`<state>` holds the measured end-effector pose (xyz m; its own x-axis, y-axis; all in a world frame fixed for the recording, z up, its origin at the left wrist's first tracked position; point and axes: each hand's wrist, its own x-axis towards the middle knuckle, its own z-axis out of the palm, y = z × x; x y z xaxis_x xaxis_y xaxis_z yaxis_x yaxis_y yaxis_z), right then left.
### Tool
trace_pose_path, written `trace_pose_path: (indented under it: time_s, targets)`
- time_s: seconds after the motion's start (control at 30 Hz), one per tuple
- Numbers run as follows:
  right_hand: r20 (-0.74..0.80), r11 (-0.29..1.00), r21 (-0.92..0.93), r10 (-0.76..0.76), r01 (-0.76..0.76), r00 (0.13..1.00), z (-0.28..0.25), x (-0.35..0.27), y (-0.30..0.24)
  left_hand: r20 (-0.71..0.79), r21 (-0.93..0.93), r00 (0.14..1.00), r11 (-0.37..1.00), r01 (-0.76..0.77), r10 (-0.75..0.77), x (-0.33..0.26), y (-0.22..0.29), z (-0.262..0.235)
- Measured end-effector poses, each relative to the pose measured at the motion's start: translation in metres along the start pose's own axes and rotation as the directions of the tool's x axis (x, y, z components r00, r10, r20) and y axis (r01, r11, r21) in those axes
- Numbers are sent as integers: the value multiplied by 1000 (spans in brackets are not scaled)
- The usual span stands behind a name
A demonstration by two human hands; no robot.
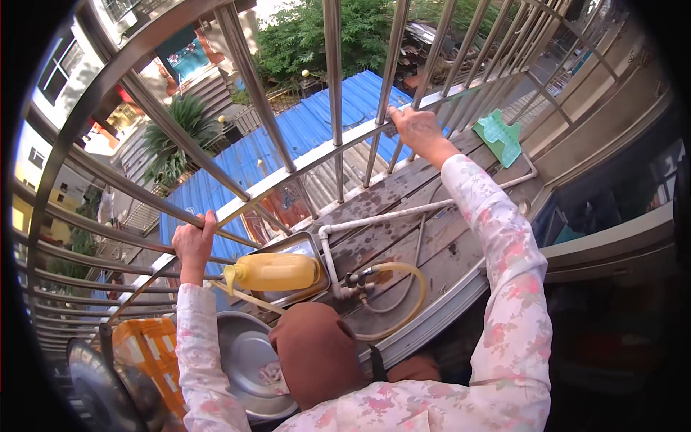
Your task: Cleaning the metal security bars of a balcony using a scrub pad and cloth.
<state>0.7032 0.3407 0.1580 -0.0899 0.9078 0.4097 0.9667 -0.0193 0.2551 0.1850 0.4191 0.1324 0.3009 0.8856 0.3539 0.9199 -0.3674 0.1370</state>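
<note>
My left hand point(193, 245) is closed around the metal window railing point(314, 159) at the left, its fingers wrapped on a bar by the flat crosspiece. Farther right, my right hand point(419, 132), arm stretched out, grips the same railing where an upright bar meets the crosspiece. A pump bottle point(284, 272) of yellow liquid lies on its side near my left hand, in a shallow metal tray point(325, 261). Below my left forearm sits a grey metal basin point(237, 344) with something pale in it, partly hidden by my brown-clad knee point(317, 353).
A white pipe point(403, 214) crosses the wooden boards to a tap point(356, 284) with a yellowish hose point(419, 288). A green plastic dustpan-like piece point(500, 138) lies at the right. An orange crate point(147, 353) and a metal lid point(108, 389) stand lower left. Blue roofing point(302, 119) shows outside.
</note>
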Motion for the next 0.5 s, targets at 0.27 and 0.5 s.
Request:
trace_pose_path:
  time_s: [0.27,0.5]
  targets:
    - [-70,940,-304,144,-158,987,18,-6,16,37,14,999,1000,-26,25,2,11,-13]
    - [-129,795,361,561,-488,818,52,-48,-58,29,13,999,1000,-24,23,2,12,-13]
